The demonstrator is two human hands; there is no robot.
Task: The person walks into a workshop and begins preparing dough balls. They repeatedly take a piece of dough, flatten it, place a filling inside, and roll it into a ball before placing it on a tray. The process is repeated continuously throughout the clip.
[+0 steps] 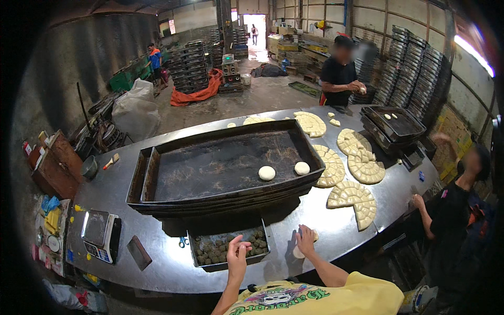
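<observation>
My left hand (237,257) hovers over the near edge of a metal tray (266,231) of small dark brown filling balls (215,249). Its fingers are bent but apart, and I see nothing held in them. To its right, my right hand (305,242) lies over pale dough (298,252) on the metal table, fingers stretched out. Some of the dough shows on either side of that hand; the rest is hidden under it. Just beyond the filling stands a stack of large black baking trays (226,197). Two round dough balls (266,173) (302,168) sit in the top one.
Cut dough rounds (353,200) spread over the table's right side. At left are a scale (100,236), a dark flat block (139,253), blue scissors (183,241) and a brush (111,161). One co-worker (340,73) handles dough across the table; another (451,205) stands at right.
</observation>
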